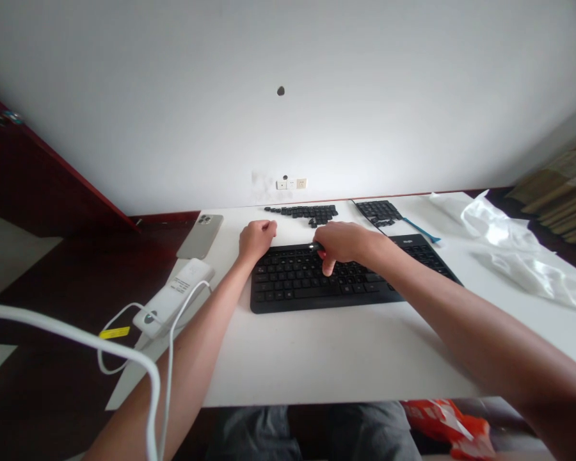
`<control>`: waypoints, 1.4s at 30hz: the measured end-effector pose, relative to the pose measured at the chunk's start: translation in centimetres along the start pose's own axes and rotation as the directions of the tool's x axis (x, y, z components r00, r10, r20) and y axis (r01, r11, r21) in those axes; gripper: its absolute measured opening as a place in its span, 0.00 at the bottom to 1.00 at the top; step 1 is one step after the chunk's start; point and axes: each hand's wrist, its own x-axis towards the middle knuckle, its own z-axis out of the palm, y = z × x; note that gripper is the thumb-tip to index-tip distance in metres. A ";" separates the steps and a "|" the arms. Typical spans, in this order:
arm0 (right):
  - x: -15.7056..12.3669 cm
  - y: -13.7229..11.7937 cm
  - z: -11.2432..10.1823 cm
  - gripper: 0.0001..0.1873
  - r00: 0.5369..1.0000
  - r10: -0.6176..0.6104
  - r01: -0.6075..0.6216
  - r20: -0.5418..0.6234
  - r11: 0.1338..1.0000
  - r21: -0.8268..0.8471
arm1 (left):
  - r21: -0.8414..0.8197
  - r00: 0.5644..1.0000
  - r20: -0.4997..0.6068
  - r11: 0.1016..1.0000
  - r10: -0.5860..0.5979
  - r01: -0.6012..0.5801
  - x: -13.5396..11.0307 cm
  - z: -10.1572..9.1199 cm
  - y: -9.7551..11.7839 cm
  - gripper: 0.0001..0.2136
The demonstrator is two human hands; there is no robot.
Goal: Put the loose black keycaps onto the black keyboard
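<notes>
A black keyboard (317,278) lies in the middle of the white table (345,358). My left hand (256,238) rests as a loose fist at the keyboard's far left corner; what its curled fingers hold, if anything, is hidden. My right hand (342,243) is over the keyboard's top rows, fingers pinched on a small red-tipped tool (322,254) that touches the keys. Loose black keycaps (303,211) lie in rows just behind the keyboard.
A second group of black keys (379,211) and a blue tool (421,231) lie at the back right. A phone (201,235) and a white power bank (173,298) with cable sit on the left. Crumpled clear plastic (513,250) covers the right side.
</notes>
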 end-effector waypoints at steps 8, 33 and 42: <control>0.2 0.1 0.2 0.14 1.000 -0.014 0.014 -0.007 1.000 -0.004 | -0.002 1.000 0.000 1.000 -0.009 0.009 -0.1 -0.1 0.2 0.18; 5.1 5.0 2.8 0.14 0.718 0.083 0.095 -0.691 0.972 0.214 | 0.012 1.000 0.001 1.000 -0.007 0.007 0.0 0.2 -0.1 0.18; 6.5 4.8 5.3 0.17 0.700 0.087 0.095 -0.709 0.972 0.213 | 0.006 1.000 0.001 1.000 0.009 -0.009 -0.1 0.2 -0.2 0.17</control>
